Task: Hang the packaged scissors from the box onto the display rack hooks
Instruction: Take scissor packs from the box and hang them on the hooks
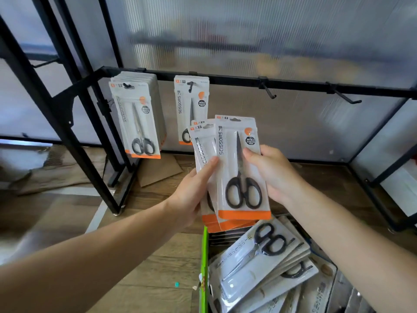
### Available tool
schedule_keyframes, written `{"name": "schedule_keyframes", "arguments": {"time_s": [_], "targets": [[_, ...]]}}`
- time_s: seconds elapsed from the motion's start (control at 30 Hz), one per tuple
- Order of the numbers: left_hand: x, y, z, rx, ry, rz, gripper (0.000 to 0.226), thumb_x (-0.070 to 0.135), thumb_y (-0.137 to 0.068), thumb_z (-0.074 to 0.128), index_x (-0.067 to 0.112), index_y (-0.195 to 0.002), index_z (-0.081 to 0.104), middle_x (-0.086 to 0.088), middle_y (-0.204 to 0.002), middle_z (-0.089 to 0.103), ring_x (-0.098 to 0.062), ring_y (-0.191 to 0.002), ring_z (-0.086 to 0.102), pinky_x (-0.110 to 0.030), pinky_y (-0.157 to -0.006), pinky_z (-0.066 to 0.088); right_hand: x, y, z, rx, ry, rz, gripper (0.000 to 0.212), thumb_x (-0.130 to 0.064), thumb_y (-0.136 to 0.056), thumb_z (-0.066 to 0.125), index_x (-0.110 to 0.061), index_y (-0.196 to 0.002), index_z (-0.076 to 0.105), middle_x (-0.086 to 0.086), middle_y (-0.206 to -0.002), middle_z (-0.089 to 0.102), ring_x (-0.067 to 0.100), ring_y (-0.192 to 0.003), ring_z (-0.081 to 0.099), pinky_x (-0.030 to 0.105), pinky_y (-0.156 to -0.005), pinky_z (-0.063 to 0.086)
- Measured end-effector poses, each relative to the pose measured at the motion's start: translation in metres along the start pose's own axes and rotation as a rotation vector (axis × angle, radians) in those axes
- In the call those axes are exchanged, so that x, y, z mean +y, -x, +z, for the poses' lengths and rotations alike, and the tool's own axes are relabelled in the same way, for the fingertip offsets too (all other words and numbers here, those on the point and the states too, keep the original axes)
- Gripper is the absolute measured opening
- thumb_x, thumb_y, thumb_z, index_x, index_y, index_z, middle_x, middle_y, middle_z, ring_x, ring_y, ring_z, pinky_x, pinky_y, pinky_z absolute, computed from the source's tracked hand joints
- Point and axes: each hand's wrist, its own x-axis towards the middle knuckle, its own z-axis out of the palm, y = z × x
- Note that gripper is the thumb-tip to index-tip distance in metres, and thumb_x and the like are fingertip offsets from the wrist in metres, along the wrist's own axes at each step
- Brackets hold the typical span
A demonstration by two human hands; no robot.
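A: Hands first, what are yours doing?
B: Your left hand (191, 193) grips a fanned stack of packs (203, 150) from behind, thumb across the front so they don't slide. Your right hand (275, 175) pinches the front pack (242, 168) at its edge, thumb on the blister. Probably peeling it off to hang.
A: And where's that against the rack?
B: Upright, hang holes on top, below the rail (225, 80). The left hook's bundle (137, 118) looks full; the second hook's pack (191, 102) hangs just behind your stack, and two empty hooks (268, 91) sit to the right. The box (204, 267) under your hands holds more loose packs (259, 263).
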Motion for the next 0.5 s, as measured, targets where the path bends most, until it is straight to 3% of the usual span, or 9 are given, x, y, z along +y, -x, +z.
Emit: {"name": "schedule_keyframes", "arguments": {"time_s": [0.1, 0.17, 0.33, 0.43, 0.5], "targets": [[0.013, 0.007, -0.015, 0.136, -0.065, 0.094, 0.039, 0.047, -0.091, 0.062, 0.021, -0.121, 0.061, -0.005, -0.104, 0.076, -0.025, -0.095, 0.073, -0.048, -0.088, 0.058, -0.005, -0.001, 0.017, -0.056, 0.000, -0.032, 0.013, -0.013, -0.098, 0.056, -0.013, -0.104, 0.068, 0.007, -0.106, 0.074, 0.025, -0.104, 0.069, 0.048, -0.101, 0.049], [0.021, 0.012, -0.024, 0.218, -0.113, 0.146, 0.035, 0.043, -0.091, 0.064, 0.019, -0.117, 0.063, -0.005, -0.098, 0.077, -0.024, -0.089, 0.074, -0.048, -0.083, 0.059, -0.008, -0.003, 0.028, -0.107, 0.025, -0.036, 0.016, -0.017, -0.096, 0.060, -0.015, -0.109, 0.068, 0.003, -0.107, 0.075, 0.023, -0.105, 0.069, 0.049, -0.102, 0.048], [0.034, 0.021, -0.049, 0.304, -0.243, 0.290, 0.019, 0.037, -0.093, 0.063, 0.023, -0.106, 0.066, 0.002, -0.092, 0.077, -0.011, -0.077, 0.074, -0.025, -0.062, 0.058, -0.033, -0.017, 0.051, -0.140, 0.150, -0.099, 0.020, -0.028, -0.090, 0.067, -0.022, -0.110, 0.069, -0.005, -0.105, 0.074, 0.015, -0.104, 0.068, 0.039, -0.096, 0.050], [0.040, 0.027, -0.055, 0.304, -0.241, 0.331, 0.018, 0.038, -0.091, 0.065, 0.023, -0.102, 0.065, 0.005, -0.089, 0.077, -0.006, -0.076, 0.073, -0.020, -0.061, 0.057, -0.044, -0.029, 0.065, -0.085, 0.161, -0.179, 0.024, -0.022, -0.090, 0.070, -0.018, -0.114, 0.068, -0.004, -0.104, 0.075, 0.014, -0.100, 0.069, 0.040, -0.095, 0.053], [0.045, 0.029, -0.058, 0.319, -0.255, 0.362, 0.023, 0.040, -0.090, 0.066, 0.022, -0.105, 0.066, 0.007, -0.089, 0.077, -0.006, -0.080, 0.073, -0.021, -0.069, 0.057, -0.045, -0.038, 0.071, -0.010, 0.147, -0.214, 0.027, -0.013, -0.090, 0.069, -0.015, -0.117, 0.067, -0.001, -0.103, 0.075, 0.017, -0.099, 0.070, 0.045, -0.096, 0.053]]}}
